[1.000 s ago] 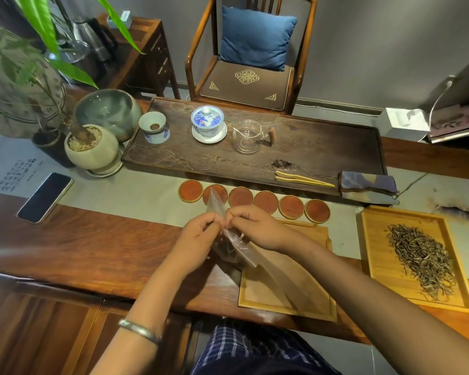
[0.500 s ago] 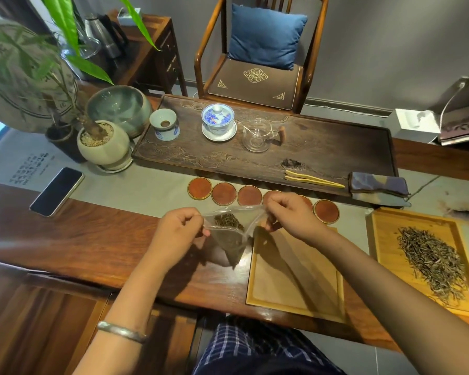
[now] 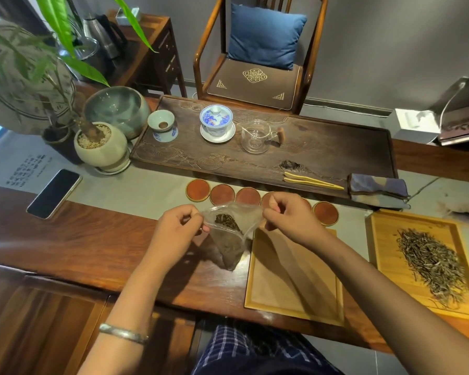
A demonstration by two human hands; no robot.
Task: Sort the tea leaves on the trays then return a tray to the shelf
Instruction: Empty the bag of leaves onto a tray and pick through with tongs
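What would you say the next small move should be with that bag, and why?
Probably tip the clear bag over the bare tray: both hands, left hand and right hand, pinch its mouth apart, dark tea leaves show inside, and that tray holds none.

Legible text: none.

Cloth runner (image 3: 136, 190), left end near the table's left edge: block of small dark printed characters in several columns, too small and blurred to read.

Chair seat pad (image 3: 252, 83): gold embroidered medallion at centre, triangular gold motifs at the corners; ornament only, no letters made out.

Round fan (image 3: 16, 77), far left corner: painted foliage, no writing discernible.

Phone (image 3: 54, 194), left side of the table: screen dark, nothing displayed.

Lidded cup (image 3: 216, 117) on the dark tea tray: blue painted pattern, not text.
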